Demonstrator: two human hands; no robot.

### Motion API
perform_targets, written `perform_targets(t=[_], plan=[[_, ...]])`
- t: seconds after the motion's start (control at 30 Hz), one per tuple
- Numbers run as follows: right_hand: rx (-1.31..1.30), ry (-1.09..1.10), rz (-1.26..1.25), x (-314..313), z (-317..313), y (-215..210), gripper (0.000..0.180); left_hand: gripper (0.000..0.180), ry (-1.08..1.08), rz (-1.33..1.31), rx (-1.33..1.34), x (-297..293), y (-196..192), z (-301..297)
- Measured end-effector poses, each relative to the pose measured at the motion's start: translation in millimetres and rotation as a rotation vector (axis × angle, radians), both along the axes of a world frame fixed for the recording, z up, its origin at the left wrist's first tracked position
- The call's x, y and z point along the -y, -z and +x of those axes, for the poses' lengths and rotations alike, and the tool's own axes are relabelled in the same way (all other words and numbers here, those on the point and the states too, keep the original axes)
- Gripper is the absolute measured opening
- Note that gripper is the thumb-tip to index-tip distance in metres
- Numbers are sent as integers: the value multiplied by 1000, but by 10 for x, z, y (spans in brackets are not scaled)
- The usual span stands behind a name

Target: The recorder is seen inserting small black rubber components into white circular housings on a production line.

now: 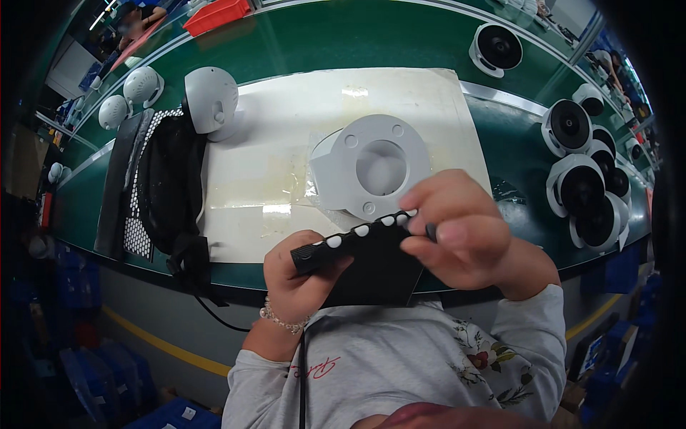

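Observation:
My left hand (289, 275) grips a black sheet (375, 272) by its left end, above the near edge of the bench. Several white round spots (361, 230) run along the sheet's upper edge. At the sheet's right end, my right hand (464, 232) pinches a small dark piece (431, 232) between thumb and fingers; its exact kind is too small to make out. Just beyond my hands, a white round housing (343, 161) lies on the pale mat, with a ring-shaped face, a wide central opening and small round recesses around it.
The pale mat (264, 150) is taped to the green bench (321, 43). A black bag-like item (171, 179) lies at left, beside a white rounded device (211, 100). Several white devices with black round faces (582, 189) crowd the right. A red tray (216, 16) sits at the back.

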State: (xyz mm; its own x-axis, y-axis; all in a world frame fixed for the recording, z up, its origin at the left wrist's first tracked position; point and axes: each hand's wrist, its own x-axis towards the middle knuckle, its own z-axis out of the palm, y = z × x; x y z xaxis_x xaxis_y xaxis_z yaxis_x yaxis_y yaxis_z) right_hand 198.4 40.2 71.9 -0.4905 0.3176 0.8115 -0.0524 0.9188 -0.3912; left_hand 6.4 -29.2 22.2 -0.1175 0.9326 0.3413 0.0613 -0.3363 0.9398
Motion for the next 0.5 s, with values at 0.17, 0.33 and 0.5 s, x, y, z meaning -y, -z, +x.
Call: perform_targets(t=[0.17,0.33,0.5], plan=[[103,-30,-79,2,35,28,40,15,38,-16,-132,-26,-11,23],[112,-262,-46,-35,91,-65,50,17,48,-23,-168,-34,65,-23],[-69,145,-221,-487,65,12,52,25,0,329,-297,-127,123,30]])
